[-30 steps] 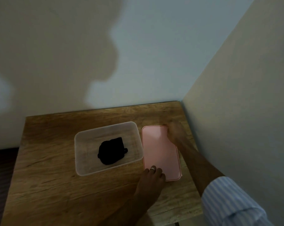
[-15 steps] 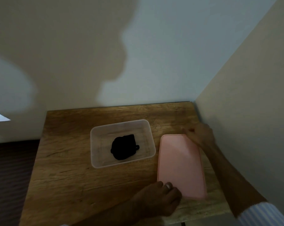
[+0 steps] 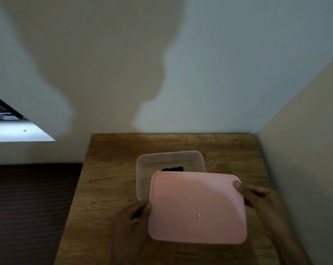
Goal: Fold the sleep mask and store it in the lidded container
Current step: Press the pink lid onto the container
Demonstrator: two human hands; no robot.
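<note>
A pink lid hangs in the air above the table, held flat between both hands. My left hand grips its near left edge and my right hand grips its far right corner. Behind and partly under the lid stands the clear plastic container. The folded black sleep mask lies inside it, only its top edge showing past the lid.
The wooden table fills a corner, with a pale wall behind and a beige wall close on the right. Left of the table lies dark ribbed floor. A bright window opening shows at far left.
The lid lay on the table to the right of the container; both hands have lifted it, turned it and brought it left in front of the container. The camera view has shifted too.
</note>
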